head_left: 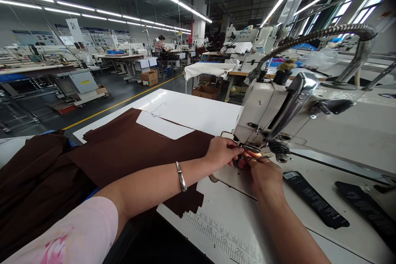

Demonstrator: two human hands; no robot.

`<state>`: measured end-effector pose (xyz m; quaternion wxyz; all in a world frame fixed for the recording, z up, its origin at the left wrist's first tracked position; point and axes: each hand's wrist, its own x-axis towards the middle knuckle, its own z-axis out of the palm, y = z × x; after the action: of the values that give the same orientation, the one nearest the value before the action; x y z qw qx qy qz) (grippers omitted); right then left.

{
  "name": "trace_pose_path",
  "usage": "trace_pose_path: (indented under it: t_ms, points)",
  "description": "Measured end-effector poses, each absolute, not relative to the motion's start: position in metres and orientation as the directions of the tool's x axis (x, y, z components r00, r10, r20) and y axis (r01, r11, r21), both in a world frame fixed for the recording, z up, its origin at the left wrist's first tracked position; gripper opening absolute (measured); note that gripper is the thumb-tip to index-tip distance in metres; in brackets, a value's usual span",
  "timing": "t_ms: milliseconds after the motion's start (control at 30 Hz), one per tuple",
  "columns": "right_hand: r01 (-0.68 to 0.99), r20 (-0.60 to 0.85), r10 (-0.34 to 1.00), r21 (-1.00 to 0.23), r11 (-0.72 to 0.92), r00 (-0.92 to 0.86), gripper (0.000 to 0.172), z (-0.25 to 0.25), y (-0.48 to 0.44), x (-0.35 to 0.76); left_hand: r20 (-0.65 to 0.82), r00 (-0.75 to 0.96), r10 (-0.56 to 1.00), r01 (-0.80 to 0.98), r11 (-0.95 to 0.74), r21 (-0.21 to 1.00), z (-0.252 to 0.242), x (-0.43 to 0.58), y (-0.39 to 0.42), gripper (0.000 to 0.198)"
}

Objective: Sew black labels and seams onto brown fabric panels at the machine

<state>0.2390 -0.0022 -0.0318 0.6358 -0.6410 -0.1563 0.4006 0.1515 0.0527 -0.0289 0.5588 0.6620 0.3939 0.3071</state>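
Observation:
A white sewing machine (346,132) stands at the right, its head over the table. Under that head, beside the needle area, my left hand (223,152) has thumb and forefinger pinched together. My right hand (264,172) meets it there, fingers closed around the same spot. Whatever they pinch is too small and too covered to make out. Brown fabric (123,148) spreads over the table to the left, passing beneath my left forearm. A white piece (167,126) shows at the fabric's far edge. The needle itself is hidden by my fingers.
Two black printed labels (315,198) lie on the machine bed at the right. A ruler scale (216,231) marks the table's front edge. Loose dark thread (158,109) lies on the white tabletop. Farther back are cardboard boxes (149,77), other machines and a seated person (160,46).

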Motion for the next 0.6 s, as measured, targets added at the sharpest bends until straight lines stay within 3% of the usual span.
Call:
trace_pose_path:
  t_ms: [200,400,500,600]
  points:
    - [-0.195,-0.269,0.713,-0.963,-0.187,0.647,0.01,-0.039,-0.001,0.239,-0.038,0.538,0.842,0.206,-0.087,0.975,-0.03,0.152,0.053,0.017]
    - [0.09,-0.199,0.739,-0.939,-0.331,0.643,0.016,-0.051,-0.005,0.252,-0.028,0.564,0.826,0.245,-0.134,0.96,-0.034,0.151,0.055,0.014]
    - [0.269,-0.179,0.821,-0.888,-0.372,0.542,0.011,-0.052,-0.017,0.26,-0.008,0.591,0.807,0.253,-0.176,0.951,-0.036,0.145,0.058,0.013]
    - [0.479,-0.113,0.919,-0.826,-0.298,0.377,0.006,-0.048,-0.036,0.26,0.012,0.613,0.79,0.247,-0.206,0.947,-0.037,0.139,0.062,0.014]
